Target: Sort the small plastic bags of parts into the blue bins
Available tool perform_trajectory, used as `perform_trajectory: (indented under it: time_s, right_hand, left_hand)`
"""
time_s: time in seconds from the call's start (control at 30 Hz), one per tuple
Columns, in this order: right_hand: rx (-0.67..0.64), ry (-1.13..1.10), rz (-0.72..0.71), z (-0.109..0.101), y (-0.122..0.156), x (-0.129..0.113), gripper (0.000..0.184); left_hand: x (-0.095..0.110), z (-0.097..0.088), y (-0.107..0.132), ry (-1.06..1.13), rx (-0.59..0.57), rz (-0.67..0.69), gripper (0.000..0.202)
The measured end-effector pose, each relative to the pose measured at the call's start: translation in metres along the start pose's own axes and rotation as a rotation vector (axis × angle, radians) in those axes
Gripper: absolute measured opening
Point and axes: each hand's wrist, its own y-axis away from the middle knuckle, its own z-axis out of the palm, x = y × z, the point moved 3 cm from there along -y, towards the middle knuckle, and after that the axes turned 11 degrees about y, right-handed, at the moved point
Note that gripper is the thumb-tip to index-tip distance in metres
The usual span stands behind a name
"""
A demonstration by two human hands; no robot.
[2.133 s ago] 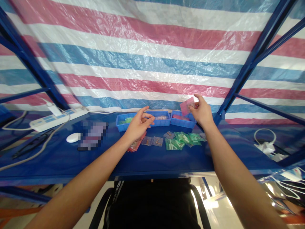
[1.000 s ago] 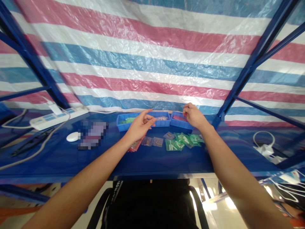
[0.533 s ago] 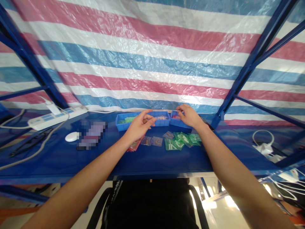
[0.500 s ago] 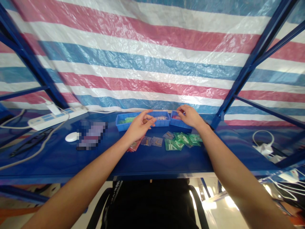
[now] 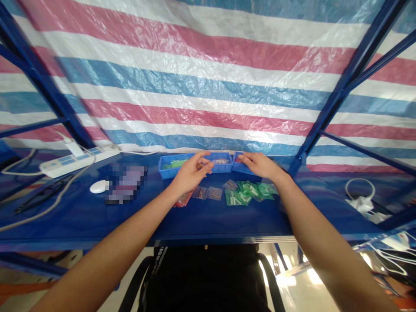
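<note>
My left hand (image 5: 192,172) hovers in front of the blue bins, its fingers loosely curled and apart, with nothing visible in them. It partly covers the left blue bin (image 5: 167,173), which has green packets inside, and the middle blue bin (image 5: 224,167) with small pale and reddish pieces. At the smaller right bin (image 5: 248,168), my right hand (image 5: 258,164) has its fingers together over the reddish contents; whatever they hold is hidden. Red packets (image 5: 184,199) lie below my left hand. Clear bags with brass-coloured pieces (image 5: 214,193) and green packets (image 5: 248,191) lie in front of the bins.
On the blue table (image 5: 201,221) at left are a power strip (image 5: 81,160), a white oval object (image 5: 98,186), a blurred-out phone-like object (image 5: 126,184) and cables. A white charger (image 5: 360,203) lies at right. Blue frame posts (image 5: 341,93) and a striped sheet (image 5: 201,91) stand behind.
My right hand has lowered slightly, with its fingers down at the right bin. My left hand has hardly moved, and the packets on the table stay in place.
</note>
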Motion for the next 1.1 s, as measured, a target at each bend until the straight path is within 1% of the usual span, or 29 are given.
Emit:
perform_trajectory:
  time_s: [0.1,0.2,0.27,0.3,0.37,0.43,0.5,0.57,0.67,0.77,0.83,0.9,1.03,1.1]
  right_hand:
    - [0.059,-0.015,0.025,-0.003,-0.001,-0.003,0.042]
    - [0.139,-0.032,0.004,-0.008,0.001,-0.011,0.035]
    - [0.131,-0.063,-0.028,-0.01,0.004,-0.019,0.032]
    - [0.083,-0.095,-0.047,-0.008,0.006,-0.023,0.032]
    - [-0.081,-0.168,-0.092,-0.001,0.009,-0.028,0.035]
    - [-0.236,-0.184,-0.127,0.01,0.011,-0.031,0.039]
    - [-0.299,-0.146,-0.143,0.022,0.012,-0.031,0.04]
    - [-0.288,-0.131,-0.149,0.032,0.01,-0.03,0.036]
    - [-0.3,-0.231,-0.122,0.044,0.006,-0.03,0.031]
    - [-0.337,-0.343,-0.099,0.05,0.006,-0.033,0.028]
    - [-0.331,-0.357,-0.11,0.051,0.006,-0.037,0.029]
    - [-0.304,-0.323,-0.13,0.051,0.006,-0.042,0.03]
    - [-0.193,-0.229,-0.146,0.05,0.005,-0.048,0.031]
    - [-0.167,-0.235,-0.152,0.051,0.005,-0.05,0.032]
  left_hand:
    - [0.004,0.001,0.002,-0.152,-0.024,0.053,0.048]
    - [0.011,0.004,0.005,-0.367,-0.088,0.136,0.043]
    - [0.013,0.007,0.008,-0.458,-0.147,0.174,0.04]
    - [0.013,0.008,0.009,-0.48,-0.171,0.185,0.039]
    - [0.013,0.01,0.01,-0.512,-0.211,0.207,0.036]
    - [0.012,0.011,0.01,-0.545,-0.239,0.229,0.035]
    - [0.011,0.012,0.011,-0.571,-0.257,0.241,0.034]
    - [0.011,0.013,0.011,-0.575,-0.26,0.246,0.035]
    - [0.009,0.015,0.011,-0.542,-0.259,0.257,0.034]
    - [0.004,0.016,0.011,-0.504,-0.26,0.251,0.033]
    - [0.001,0.016,0.011,-0.502,-0.263,0.247,0.033]
    - [0.0,0.016,0.011,-0.51,-0.273,0.246,0.033]
    - [-0.001,0.017,0.011,-0.545,-0.299,0.25,0.034]
    - [-0.001,0.017,0.012,-0.561,-0.303,0.249,0.034]
